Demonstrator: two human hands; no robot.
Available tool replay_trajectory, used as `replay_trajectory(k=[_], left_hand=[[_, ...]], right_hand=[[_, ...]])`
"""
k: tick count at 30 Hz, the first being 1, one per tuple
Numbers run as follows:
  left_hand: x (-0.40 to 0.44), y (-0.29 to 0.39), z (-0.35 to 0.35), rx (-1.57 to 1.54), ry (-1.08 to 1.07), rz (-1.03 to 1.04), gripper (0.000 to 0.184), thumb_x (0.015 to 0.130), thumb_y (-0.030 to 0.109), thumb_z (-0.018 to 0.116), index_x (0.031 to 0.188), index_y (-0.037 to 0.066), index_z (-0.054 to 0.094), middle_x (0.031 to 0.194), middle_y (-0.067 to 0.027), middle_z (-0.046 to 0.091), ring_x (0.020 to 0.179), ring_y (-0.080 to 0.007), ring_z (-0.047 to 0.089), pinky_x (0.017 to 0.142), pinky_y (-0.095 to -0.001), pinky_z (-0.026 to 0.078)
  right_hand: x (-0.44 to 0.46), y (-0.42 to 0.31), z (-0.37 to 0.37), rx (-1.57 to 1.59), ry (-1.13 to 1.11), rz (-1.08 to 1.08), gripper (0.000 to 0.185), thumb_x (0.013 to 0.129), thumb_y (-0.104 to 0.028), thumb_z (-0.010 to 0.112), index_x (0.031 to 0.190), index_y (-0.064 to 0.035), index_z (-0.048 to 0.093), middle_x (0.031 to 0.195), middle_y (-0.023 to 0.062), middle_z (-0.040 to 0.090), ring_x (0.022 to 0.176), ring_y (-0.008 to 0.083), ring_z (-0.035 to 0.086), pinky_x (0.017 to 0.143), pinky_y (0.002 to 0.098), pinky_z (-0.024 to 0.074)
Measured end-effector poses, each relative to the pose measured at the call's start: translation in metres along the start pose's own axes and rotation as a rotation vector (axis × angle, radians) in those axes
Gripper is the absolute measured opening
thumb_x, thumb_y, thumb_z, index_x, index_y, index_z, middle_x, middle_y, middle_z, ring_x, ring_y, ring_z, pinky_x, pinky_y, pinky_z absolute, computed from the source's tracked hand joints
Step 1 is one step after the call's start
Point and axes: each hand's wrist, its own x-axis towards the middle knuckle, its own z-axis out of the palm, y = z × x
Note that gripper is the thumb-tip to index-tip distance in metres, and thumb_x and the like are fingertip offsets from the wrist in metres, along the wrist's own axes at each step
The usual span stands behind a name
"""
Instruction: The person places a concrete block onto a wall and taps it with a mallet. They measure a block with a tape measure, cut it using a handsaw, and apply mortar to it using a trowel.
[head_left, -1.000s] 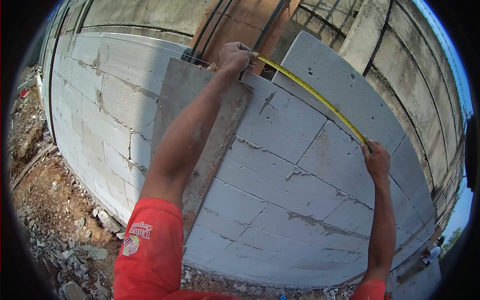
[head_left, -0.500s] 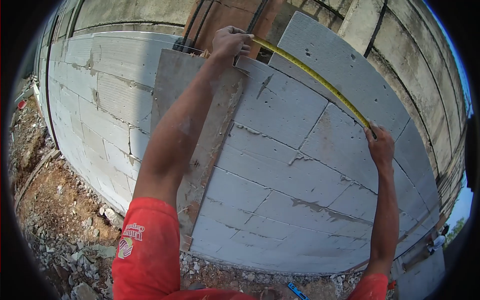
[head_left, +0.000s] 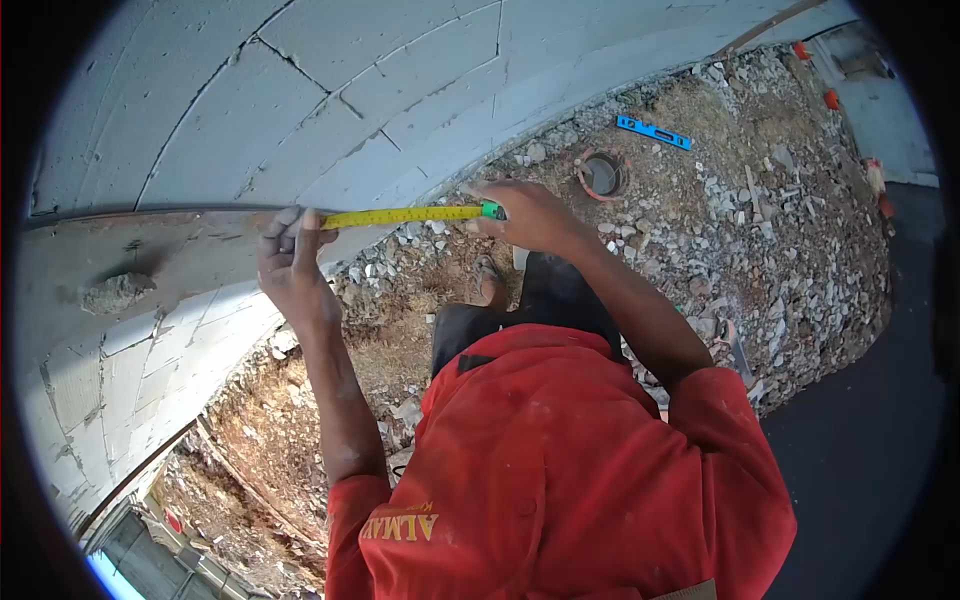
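Note:
A yellow tape measure [head_left: 400,216] stretches between my two hands, its short length of blade nearly level in front of my body. My left hand [head_left: 294,255] is closed, pinching the blade's free end beside the edge of the wall board. The fingers of my right hand [head_left: 535,215] wrap around the tape's case, which is mostly hidden; only a green and black part shows at the blade's mouth. Behind the hands rises the wall of pale grey blocks [head_left: 400,90], with a long board [head_left: 200,240] upright against it.
On the rubble ground [head_left: 740,220] lies a blue spirit level [head_left: 654,132]. Near it a round pipe opening [head_left: 602,175] is set in the ground. A lump of dried mortar [head_left: 118,293] sticks to the board. Dark paving [head_left: 850,400] lies to the right.
My view has tilted down from the wall top to my body and the ground. Both hands have come down and closer together, and the exposed tape blade is much shorter.

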Motion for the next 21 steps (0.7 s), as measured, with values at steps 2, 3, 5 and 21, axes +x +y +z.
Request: replay_trajectory(k=[2, 3, 5, 21], left_hand=[[-0.056, -0.096, 0.019, 0.005, -0.094, -0.280, 0.019, 0.092, 0.008, 0.072, 0.106, 0.001, 0.060, 0.087, -0.0057, 0.068, 0.075, -0.0117, 0.064, 0.068, -0.0259, 0.055], [-0.086, -0.135, 0.027, 0.053, -0.124, -0.341, 0.019, 0.092, 0.007, 0.072, 0.106, 0.001, 0.060, 0.085, -0.0040, 0.067, 0.072, -0.0102, 0.063, 0.067, -0.0241, 0.053], [-0.140, -0.182, 0.035, 0.126, -0.166, -0.564, 0.022, 0.091, 0.007, 0.073, 0.107, 0.000, 0.060, 0.085, -0.0034, 0.067, 0.071, -0.0095, 0.062, 0.065, -0.0224, 0.051], [-0.314, -0.234, 0.115, 0.633, -0.097, -0.375, 0.040, 0.098, 0.030, 0.062, 0.122, -0.001, 0.061, 0.113, -0.0227, 0.067, 0.110, -0.0354, 0.064, 0.094, -0.0401, 0.050]], right_hand=[[-0.038, 0.032, 0.079, 0.203, -0.119, 0.143, 0.064, 0.088, -0.039, 0.072, 0.140, -0.0083, 0.053, 0.115, 0.0213, 0.068, 0.103, 0.0394, 0.066, 0.088, 0.0474, 0.0517], [-0.057, 0.043, 0.111, 0.233, -0.140, 0.182, 0.067, 0.087, -0.040, 0.073, 0.141, -0.0076, 0.051, 0.115, 0.0244, 0.067, 0.101, 0.0415, 0.067, 0.087, 0.0478, 0.0525], [-0.088, 0.046, 0.136, 0.298, -0.222, 0.248, 0.067, 0.086, -0.039, 0.074, 0.140, -0.0059, 0.051, 0.114, 0.0256, 0.067, 0.102, 0.0421, 0.066, 0.087, 0.0480, 0.0524], [-0.160, 0.142, 0.154, 0.945, -0.435, 0.703, 0.030, 0.096, -0.023, 0.061, 0.118, -0.0047, 0.066, 0.114, 0.0117, 0.066, 0.103, 0.0220, 0.065, 0.088, 0.0393, 0.0493]])
